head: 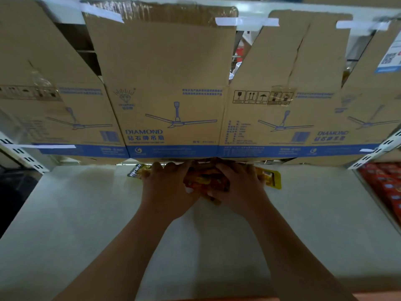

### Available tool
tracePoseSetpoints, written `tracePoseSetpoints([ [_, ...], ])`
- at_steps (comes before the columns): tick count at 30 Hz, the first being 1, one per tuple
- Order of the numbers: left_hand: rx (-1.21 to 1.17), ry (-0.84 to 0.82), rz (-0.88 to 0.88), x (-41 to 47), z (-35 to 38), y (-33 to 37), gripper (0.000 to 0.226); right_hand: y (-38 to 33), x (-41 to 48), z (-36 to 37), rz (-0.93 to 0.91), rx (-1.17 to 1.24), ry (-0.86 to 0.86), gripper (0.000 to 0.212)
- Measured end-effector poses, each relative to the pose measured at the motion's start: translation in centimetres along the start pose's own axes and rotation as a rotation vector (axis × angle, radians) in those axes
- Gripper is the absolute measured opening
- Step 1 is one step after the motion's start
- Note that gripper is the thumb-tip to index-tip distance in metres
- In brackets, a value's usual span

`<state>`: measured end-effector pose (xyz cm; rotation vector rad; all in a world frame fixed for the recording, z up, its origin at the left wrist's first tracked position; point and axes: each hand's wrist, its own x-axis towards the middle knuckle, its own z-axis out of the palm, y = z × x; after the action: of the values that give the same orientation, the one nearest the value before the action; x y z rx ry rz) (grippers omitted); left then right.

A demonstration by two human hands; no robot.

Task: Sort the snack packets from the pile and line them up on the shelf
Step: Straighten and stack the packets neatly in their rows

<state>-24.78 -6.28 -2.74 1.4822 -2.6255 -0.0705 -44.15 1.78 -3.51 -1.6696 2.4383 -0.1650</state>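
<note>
On a pale white shelf [86,213] beneath taped brown cardboard boxes [169,72], the left hand [167,187] and right hand [237,187] curl their fingers round yellow-red snack packets [206,181].

Snack packets [208,181]: largely covered by the left hand [167,187] and right hand [238,185]; their number and print cannot be told, and their far ends are lost under the cardboard sheets [173,83]. Left grip: undersides of the fingers hidden. Forearms: cut by the lower edge. Cardboard small print: blurred. Red boxes [386,183] and code label [390,57]: cropped at the right edge.
</note>
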Motion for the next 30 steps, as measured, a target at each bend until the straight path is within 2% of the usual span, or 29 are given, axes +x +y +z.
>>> tracePoseSetpoints([
  [3, 0.01, -0.024, 0.02, 0.0, 0.1, 0.4, 0.085, -0.2, -0.1, 0.2, 0.008, -0.007, -0.005, 0.095],
  [7, -0.153, -0.04, 0.034, -0.3, 1.1, 0.4, 0.092, -0.2, -0.3, 0.7, 0.002, -0.021, 0.027, 0.098],
  [10, -0.156, -0.051, 0.075, -0.3, 1.4, -0.1, 0.094, 0.0, -0.3, 0.3, -0.01, 0.016, 0.007, 0.1],
  [15, -0.16, -0.023, 0.099, -1.8, 1.2, -0.4, 0.086, 0.0, -1.4, 0.0, -0.045, 0.027, -0.016, 0.103],
  [22, -0.138, 0.058, 0.098, -5.7, 2.1, -0.6, 0.085, -1.0, -4.9, 0.9, -0.046, 0.005, -0.005, 0.098],
  [30, -0.116, -0.02, 0.045, -9.8, 2.3, -1.5, 0.089, -1.8, -8.6, 1.6, -0.09, -0.001, -0.003, 0.094],
])
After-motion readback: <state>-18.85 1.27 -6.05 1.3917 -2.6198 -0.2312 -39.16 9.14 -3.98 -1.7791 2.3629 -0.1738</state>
